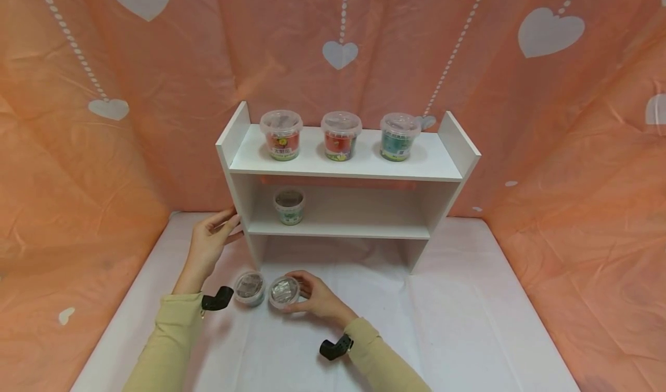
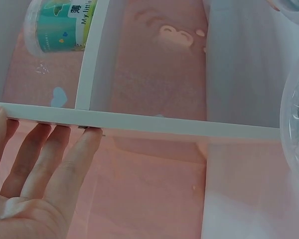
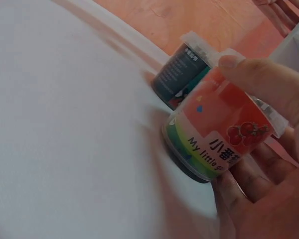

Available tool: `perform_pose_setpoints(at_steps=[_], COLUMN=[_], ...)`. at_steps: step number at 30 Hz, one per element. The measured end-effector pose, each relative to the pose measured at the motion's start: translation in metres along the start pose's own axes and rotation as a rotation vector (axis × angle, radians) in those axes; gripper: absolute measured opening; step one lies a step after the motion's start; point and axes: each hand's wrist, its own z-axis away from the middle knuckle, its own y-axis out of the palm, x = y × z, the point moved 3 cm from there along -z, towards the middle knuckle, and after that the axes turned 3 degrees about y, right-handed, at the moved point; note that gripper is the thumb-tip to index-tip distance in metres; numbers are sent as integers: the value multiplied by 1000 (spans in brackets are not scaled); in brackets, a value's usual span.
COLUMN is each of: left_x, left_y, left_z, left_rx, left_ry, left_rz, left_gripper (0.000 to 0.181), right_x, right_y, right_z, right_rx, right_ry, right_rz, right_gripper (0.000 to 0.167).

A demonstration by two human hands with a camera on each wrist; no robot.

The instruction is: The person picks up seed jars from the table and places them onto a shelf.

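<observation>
My right hand grips a clear-lidded plastic tub low over the white table, thumb on one side and fingers on the other. In the right wrist view, its red label shows cherry tomatoes. Right beside it stands a second tub with a dark label. My left hand touches the outer left side panel of a white two-tier shelf with fairly straight fingers. On the middle board, near that side, sits a tub with a green label.
Along the top board stand two red-labelled tubs and a teal-labelled tub. Behind the shelf hangs a pink-orange curtain with white hearts, which also lines both sides of the white-covered table.
</observation>
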Motion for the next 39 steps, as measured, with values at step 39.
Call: perform_pose_setpoints(at_steps=[39], left_x=[-2], left_y=[1], left_z=[0], left_rx=[-1], left_ry=[26], left_rz=[40], left_gripper=[45], right_x=[41], right_y=[-69], right_z=[47], right_rx=[-138], right_ry=[-9], right_rz=[109], right_gripper=[65])
